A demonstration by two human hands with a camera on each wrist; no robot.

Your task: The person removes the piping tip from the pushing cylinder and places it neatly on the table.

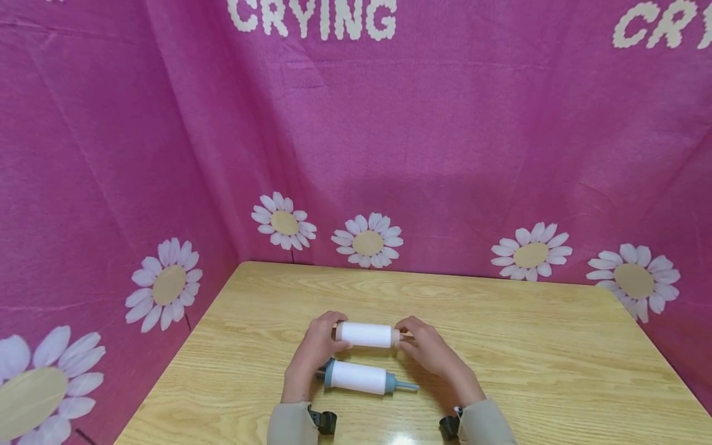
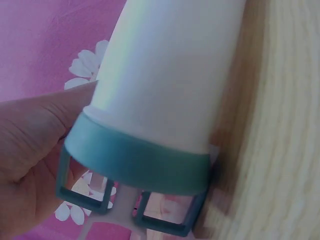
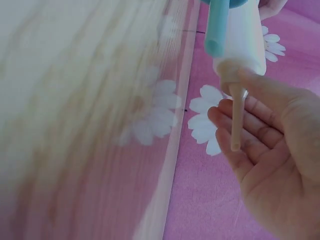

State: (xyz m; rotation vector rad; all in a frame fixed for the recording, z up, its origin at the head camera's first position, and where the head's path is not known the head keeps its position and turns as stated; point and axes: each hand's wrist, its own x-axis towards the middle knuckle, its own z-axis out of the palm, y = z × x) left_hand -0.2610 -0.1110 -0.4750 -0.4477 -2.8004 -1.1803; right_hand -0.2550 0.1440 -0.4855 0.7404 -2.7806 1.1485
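A white cylinder with beige ends [image 1: 365,334] lies crosswise on the table between both hands. My left hand [image 1: 318,343] grips its left end. At the other end my right hand [image 1: 432,347] holds the beige collar, and in the right wrist view its thumb touches that collar with the fingers curving behind the narrow beige tube [image 3: 236,125]. Nearer me lies a second white cylinder [image 1: 358,377] with teal ends, touched by neither hand in the right wrist view. Its teal cap [image 2: 135,155] with square loops hides part of my left hand in the left wrist view.
The wood-grain table [image 1: 528,346] extends around the hands on all sides. A pink cloth [image 1: 445,136] with daisies and lettering hangs behind the table and along its left. Dark wrist cameras sit at both cuffs.
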